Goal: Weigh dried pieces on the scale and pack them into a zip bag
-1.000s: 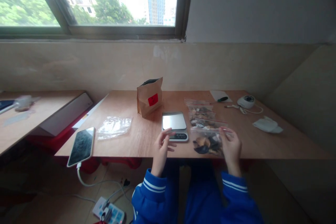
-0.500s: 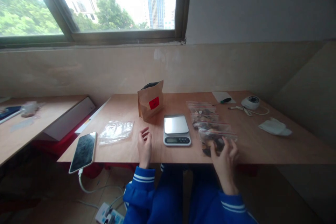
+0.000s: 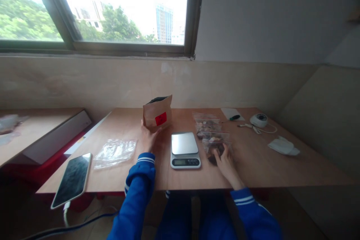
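My left hand grips the lower left side of a brown paper bag. The bag stands upright with its top gaping and a red label on its front. Its fingertips are partly hidden by the bag. My right hand holds the nearest clear zip-lock bag, fingers and thumb curled onto its dark brown dried contents. Behind it, several similar zip-lock bags overlap in a row. A kitchen scale with a bare metal plate sits between my hands.
Flat clear plastic bags lie at the left. A phone with a charging cable overhangs the front edge. To the right are a white dome camera with wires, a screwdriver on paper, and a white crumpled item.
My left hand has reached forward from the table front to the paper bag and taken hold of it. The zip-lock bag under my right hand has shifted left and slightly forward. The view has tilted.
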Action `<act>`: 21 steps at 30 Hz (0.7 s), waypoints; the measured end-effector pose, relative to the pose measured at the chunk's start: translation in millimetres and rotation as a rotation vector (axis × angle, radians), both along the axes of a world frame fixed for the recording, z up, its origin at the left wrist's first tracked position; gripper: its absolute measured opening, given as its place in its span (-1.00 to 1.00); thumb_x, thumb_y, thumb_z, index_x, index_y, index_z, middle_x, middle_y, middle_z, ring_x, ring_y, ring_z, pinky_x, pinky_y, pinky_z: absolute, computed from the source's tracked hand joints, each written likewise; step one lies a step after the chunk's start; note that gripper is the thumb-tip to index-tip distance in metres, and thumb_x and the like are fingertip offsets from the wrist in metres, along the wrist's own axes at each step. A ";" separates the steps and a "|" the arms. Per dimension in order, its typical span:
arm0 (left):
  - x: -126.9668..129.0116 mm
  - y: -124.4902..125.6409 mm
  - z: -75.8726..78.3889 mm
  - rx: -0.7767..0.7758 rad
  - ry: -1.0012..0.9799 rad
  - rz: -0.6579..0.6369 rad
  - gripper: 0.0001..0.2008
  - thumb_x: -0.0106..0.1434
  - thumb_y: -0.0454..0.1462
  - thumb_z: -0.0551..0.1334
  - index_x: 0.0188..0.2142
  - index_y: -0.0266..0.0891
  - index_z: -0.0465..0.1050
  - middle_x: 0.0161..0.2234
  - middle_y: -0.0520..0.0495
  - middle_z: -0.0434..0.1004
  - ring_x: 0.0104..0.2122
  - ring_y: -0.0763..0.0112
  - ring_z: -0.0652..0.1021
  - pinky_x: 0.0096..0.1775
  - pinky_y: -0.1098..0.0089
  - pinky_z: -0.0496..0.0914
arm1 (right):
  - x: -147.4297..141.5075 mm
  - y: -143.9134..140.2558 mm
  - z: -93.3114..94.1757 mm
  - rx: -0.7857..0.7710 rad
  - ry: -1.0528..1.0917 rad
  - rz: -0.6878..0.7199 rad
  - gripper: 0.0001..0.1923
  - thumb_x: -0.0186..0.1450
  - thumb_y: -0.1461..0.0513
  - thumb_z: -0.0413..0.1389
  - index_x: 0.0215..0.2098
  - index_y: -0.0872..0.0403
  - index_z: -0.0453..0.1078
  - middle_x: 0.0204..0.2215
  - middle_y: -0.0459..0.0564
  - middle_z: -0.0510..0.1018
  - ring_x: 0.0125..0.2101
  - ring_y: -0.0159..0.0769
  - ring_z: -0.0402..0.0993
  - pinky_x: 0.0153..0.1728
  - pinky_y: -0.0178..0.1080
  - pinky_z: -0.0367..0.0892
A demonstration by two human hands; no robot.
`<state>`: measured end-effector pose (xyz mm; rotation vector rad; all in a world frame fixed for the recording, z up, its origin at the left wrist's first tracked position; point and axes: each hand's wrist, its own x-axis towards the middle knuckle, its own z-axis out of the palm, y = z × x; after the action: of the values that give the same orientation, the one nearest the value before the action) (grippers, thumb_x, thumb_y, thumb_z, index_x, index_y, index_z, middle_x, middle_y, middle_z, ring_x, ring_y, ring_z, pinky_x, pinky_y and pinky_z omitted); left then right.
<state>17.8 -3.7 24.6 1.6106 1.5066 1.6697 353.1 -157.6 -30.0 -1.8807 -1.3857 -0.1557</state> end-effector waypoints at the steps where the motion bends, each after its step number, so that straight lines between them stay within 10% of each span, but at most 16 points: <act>1: -1.5 4.7 -4.6 0.006 -0.010 0.024 -0.13 0.05 -0.11 0.38 0.23 -0.25 -0.03 0.21 -0.35 0.21 0.20 0.07 0.32 0.12 0.15 0.31 | 0.8 -0.4 4.5 0.011 -0.014 -0.008 -0.34 0.35 -0.08 -0.21 0.15 0.28 0.13 0.02 0.45 0.38 0.05 0.16 0.36 0.02 0.21 0.26; 5: -9.4 15.0 -23.6 -0.022 -0.028 0.069 -0.49 0.15 -0.18 0.28 0.04 -0.23 0.17 -0.02 -0.24 0.44 -0.02 0.15 0.51 -0.02 0.15 0.41 | -17.6 1.9 57.7 0.113 -0.088 0.040 -0.45 0.35 -0.04 -0.11 0.09 0.20 0.21 0.16 0.42 0.25 0.19 0.17 0.19 0.10 0.29 0.15; 12: -15.9 9.2 -34.5 -0.090 0.078 0.026 -0.56 0.17 -0.20 0.24 0.02 -0.15 0.18 -0.09 -0.15 0.43 -0.10 0.18 0.51 -0.05 0.14 0.41 | -122.4 65.5 195.5 0.144 -0.124 0.844 -0.63 0.42 0.27 -0.19 0.13 0.12 0.24 0.09 0.12 0.41 0.14 -0.26 0.28 0.20 -0.12 0.19; 21: -18.8 5.9 -39.2 -0.036 -0.040 -0.092 -0.59 0.14 -0.28 0.24 0.00 -0.15 0.25 -0.10 -0.11 0.44 -0.07 0.25 0.50 -0.03 0.18 0.41 | -165.9 80.0 211.9 -0.052 -0.696 0.740 -0.62 0.41 0.29 -0.16 -0.33 0.18 0.48 -0.32 0.17 0.59 -0.16 -0.11 0.46 -0.06 -0.11 0.33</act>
<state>-1.0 2.2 -14.6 1.5937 1.4131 1.6065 187.2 -77.6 181.9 -1.2626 -2.4815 -0.4238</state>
